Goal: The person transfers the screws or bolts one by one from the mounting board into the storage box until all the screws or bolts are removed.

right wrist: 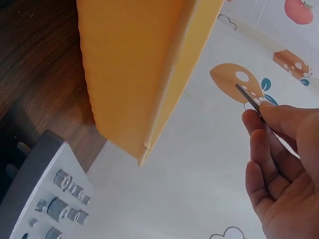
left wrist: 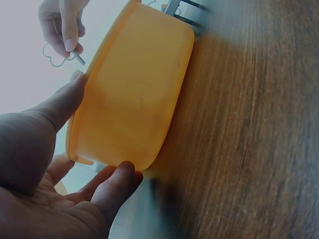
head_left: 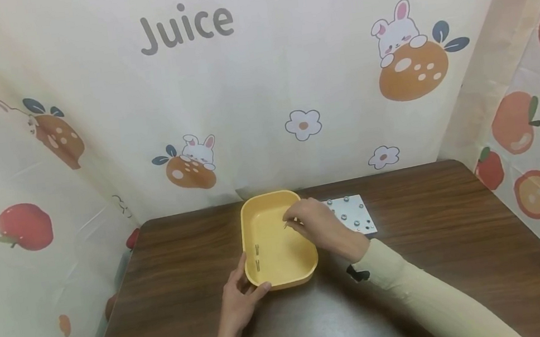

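My left hand [head_left: 239,301] grips the near left corner of a yellow plastic tray [head_left: 284,285], thumb at the rim and fingers against the outer wall. Above the tray's right side, my right hand [head_left: 314,220] pinches a thin threaded metal screw [right wrist: 247,97] between thumb and fingertips. Whether the screw has a head is hidden by the fingers. Inside the tray, toward its left wall, lie two small screws, a farther screw [head_left: 257,250] and a nearer screw [head_left: 258,265]. The left wrist view also catches the right hand [left wrist: 64,25] with the screw's tip beyond the rim.
Just right of the tray, partly behind the right hand, is a white board [head_left: 364,216] carrying several bolts with nuts [right wrist: 57,209]. Both stand on a dark wood table [head_left: 432,216]. A printed curtain [head_left: 259,80] hangs along the back and sides.
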`<control>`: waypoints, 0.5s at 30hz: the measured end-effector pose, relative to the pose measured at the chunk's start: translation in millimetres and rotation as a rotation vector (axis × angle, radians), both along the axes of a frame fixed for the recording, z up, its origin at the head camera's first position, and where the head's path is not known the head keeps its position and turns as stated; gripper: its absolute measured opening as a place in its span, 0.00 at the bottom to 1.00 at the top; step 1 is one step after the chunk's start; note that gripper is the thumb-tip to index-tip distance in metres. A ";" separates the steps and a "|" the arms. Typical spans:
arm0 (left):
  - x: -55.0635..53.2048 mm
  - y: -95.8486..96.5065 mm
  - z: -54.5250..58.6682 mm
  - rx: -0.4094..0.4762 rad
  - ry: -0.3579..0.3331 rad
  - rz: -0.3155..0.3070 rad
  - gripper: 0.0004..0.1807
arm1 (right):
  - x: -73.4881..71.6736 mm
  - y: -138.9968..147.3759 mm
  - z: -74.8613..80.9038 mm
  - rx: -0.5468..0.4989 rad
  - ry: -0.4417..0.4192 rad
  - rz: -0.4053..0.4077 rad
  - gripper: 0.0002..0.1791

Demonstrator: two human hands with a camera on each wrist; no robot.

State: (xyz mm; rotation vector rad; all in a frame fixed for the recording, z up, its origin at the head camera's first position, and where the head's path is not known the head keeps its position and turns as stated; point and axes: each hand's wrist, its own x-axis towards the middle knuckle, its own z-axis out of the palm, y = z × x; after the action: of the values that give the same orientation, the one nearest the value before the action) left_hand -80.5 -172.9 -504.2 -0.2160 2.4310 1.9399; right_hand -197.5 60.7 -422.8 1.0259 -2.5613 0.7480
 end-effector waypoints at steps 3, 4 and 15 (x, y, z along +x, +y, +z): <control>-0.1 0.1 0.0 0.005 0.006 0.000 0.53 | 0.6 -2.3 -0.7 0.014 0.006 0.011 0.06; 0.0 0.2 -0.2 0.006 0.006 0.001 0.53 | 1.1 -3.1 -0.9 0.018 0.008 0.014 0.06; 1.0 0.9 -0.6 0.008 0.012 -0.005 0.54 | 4.0 -10.3 -2.5 0.048 0.021 0.067 0.05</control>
State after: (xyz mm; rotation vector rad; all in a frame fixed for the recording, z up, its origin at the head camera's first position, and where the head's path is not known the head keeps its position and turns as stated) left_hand -79.4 -172.0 -504.8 -0.1978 2.4286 1.9540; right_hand -193.5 50.4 -425.3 1.1329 -2.5500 0.6926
